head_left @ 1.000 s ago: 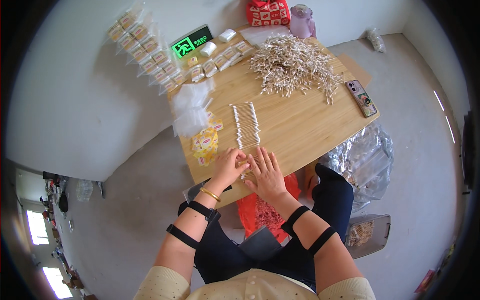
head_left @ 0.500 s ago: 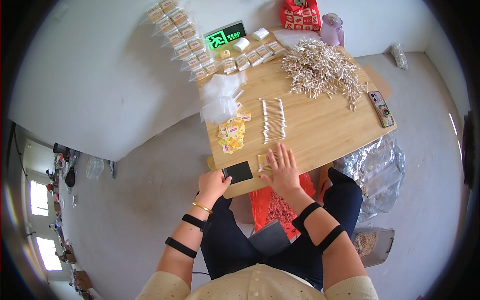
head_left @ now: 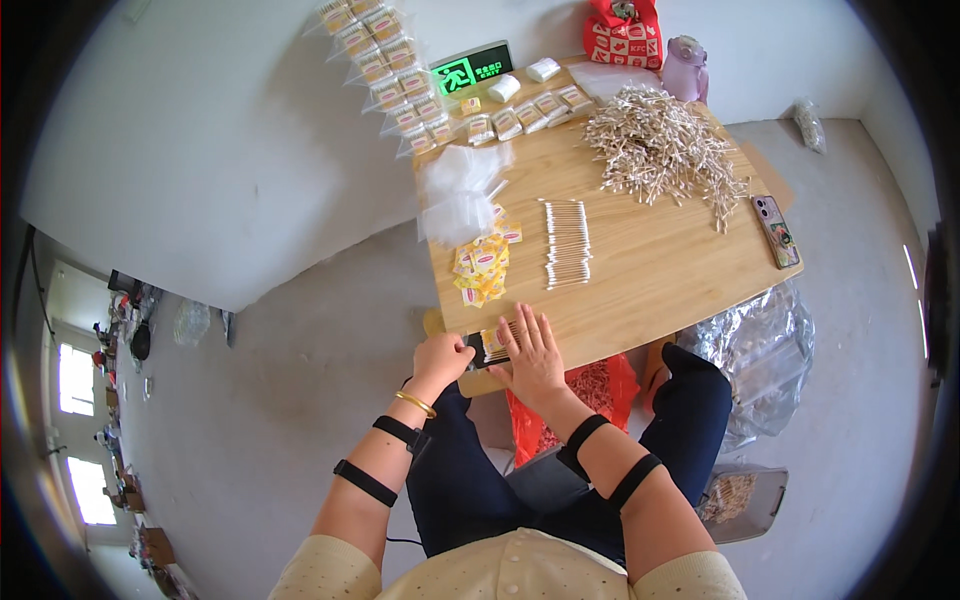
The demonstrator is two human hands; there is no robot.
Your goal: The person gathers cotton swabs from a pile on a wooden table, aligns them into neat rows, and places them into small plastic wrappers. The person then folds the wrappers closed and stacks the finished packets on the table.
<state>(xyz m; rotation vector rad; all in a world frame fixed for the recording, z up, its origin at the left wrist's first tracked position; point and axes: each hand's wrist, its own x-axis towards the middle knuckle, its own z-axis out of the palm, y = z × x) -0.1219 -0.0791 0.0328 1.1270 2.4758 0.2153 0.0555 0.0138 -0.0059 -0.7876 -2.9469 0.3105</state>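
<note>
At the table's near edge my left hand [head_left: 441,362] is closed, its thumb and fingers gripping the left end of a flat black plate [head_left: 476,351]. My right hand [head_left: 535,360] lies flat with fingers stretched out, pressing on a small bundle of cotton swabs with a yellow printed card [head_left: 491,346]. This bundle rests over the black plate and is partly hidden under the fingers. Beyond my hands, a neat row of cotton swabs [head_left: 568,243] lies on the wooden table. To its left are loose yellow cards [head_left: 482,268] and a stack of clear plastic bags [head_left: 458,185].
A big heap of cotton swabs [head_left: 660,145] covers the far right, near a phone [head_left: 776,232]. Filled packets [head_left: 506,123] line the back; others form a stack [head_left: 395,75] by the wall. A purple bottle [head_left: 685,70] and red bag [head_left: 622,38] stand behind. Below hangs a red bag [head_left: 605,392].
My right hand has slid left toward my left hand, bringing the swabs and yellow card onto the black plate. My left hand keeps its hold. The whole view has shifted slightly.
</note>
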